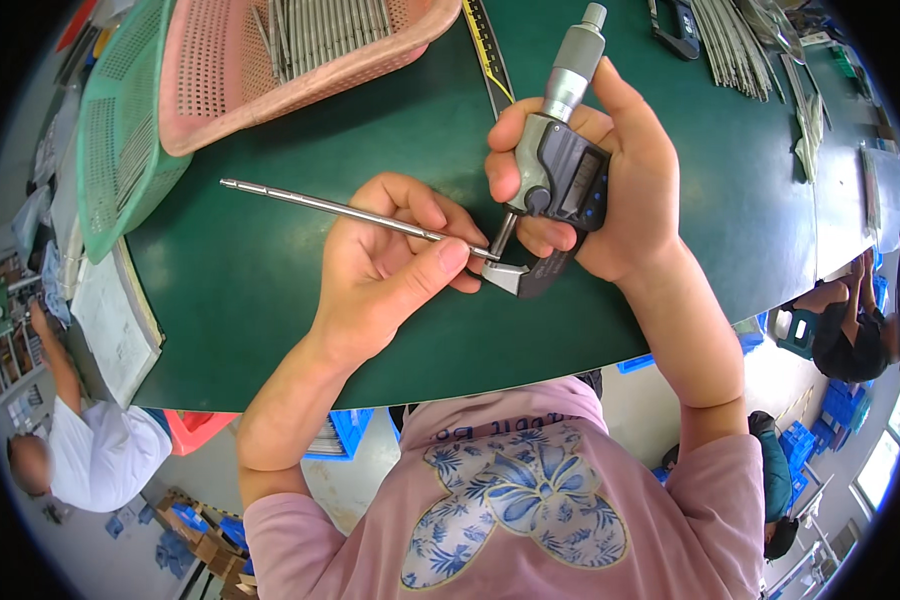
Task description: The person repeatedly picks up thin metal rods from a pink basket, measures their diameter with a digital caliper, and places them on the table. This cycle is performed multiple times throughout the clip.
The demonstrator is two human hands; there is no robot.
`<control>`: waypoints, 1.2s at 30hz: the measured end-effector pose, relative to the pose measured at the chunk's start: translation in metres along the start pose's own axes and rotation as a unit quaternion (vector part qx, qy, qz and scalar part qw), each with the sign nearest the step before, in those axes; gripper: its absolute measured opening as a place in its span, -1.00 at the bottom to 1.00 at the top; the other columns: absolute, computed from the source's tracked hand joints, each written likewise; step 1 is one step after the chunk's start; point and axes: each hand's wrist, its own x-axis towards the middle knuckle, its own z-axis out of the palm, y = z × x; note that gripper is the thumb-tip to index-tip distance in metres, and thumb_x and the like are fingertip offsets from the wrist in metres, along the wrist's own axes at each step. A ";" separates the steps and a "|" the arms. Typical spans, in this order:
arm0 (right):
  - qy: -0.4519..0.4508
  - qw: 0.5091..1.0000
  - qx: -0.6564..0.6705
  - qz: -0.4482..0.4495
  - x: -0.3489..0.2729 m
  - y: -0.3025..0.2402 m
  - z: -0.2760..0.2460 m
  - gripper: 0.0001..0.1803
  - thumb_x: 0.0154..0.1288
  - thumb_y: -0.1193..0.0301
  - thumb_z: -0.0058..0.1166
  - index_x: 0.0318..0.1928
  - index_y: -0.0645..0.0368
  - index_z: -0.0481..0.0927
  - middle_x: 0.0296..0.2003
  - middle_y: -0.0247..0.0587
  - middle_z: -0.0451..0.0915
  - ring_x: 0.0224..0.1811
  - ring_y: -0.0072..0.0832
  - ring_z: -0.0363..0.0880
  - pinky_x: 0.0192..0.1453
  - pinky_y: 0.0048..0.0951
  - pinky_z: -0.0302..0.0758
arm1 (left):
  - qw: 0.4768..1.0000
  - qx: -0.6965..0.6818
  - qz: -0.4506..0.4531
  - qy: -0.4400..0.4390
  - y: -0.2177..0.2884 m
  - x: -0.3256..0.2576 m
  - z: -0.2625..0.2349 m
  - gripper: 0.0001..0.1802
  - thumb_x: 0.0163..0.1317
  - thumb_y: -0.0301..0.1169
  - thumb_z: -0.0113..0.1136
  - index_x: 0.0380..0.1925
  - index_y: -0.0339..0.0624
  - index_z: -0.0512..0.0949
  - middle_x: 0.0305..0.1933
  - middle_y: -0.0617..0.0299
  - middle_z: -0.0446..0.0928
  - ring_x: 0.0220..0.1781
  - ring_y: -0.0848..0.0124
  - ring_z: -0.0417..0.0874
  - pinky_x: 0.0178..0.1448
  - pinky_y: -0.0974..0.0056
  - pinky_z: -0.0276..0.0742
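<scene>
1. Pinching a slim, shiny metal rod between thumb and fingers, the left hand feeds its tip into the micrometer's C-shaped frame, above the green table.
2. Wrapped shut around the grey-black digital micrometer, the right hand has its thumb beside the knurled thimble.
3. Behind: a perforated pink basket of rods, a green basket.

Rod lying across left hand, tip sitting in micrometer jaws, right hand gripping it. Baskets sitting behind-left on table, holding rods. Notebook lying at left edge. More rods lying behind-right.
</scene>
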 end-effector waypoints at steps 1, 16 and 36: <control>-0.001 1.000 -0.001 0.002 0.000 0.000 0.000 -0.29 0.25 -0.13 -0.58 -0.35 0.30 0.43 -0.57 -0.04 0.47 -0.87 -0.51 0.15 -0.78 -0.56 0.21 | 1.000 -0.007 0.003 -0.003 0.000 0.000 0.001 -0.78 0.08 -0.55 0.11 -0.35 -0.23 0.25 -0.33 0.07 0.45 -0.35 0.43 0.55 -0.32 0.41 0.57; 0.014 0.998 -0.055 -0.002 -0.001 -0.002 -0.001 -0.22 0.19 -0.23 -0.53 -0.40 0.29 0.48 -0.58 -0.06 0.50 -0.85 -0.51 0.23 -0.76 -0.60 0.26 | 0.999 0.000 -0.032 0.017 0.003 -0.002 0.007 -0.79 0.09 -0.59 0.10 -0.32 -0.26 0.28 -0.33 0.15 0.44 -0.32 0.49 0.53 -0.26 0.39 0.56; -0.017 0.999 -0.032 -0.001 -0.001 0.000 -0.001 -0.26 0.23 -0.16 -0.55 -0.34 0.31 0.45 -0.57 -0.05 0.49 -0.85 -0.52 0.22 -0.77 -0.60 0.24 | 1.000 0.002 -0.011 -0.012 0.000 -0.001 0.000 -0.75 0.01 -0.54 0.15 -0.36 -0.20 0.27 -0.32 0.11 0.40 -0.28 0.40 0.51 -0.28 0.37 0.57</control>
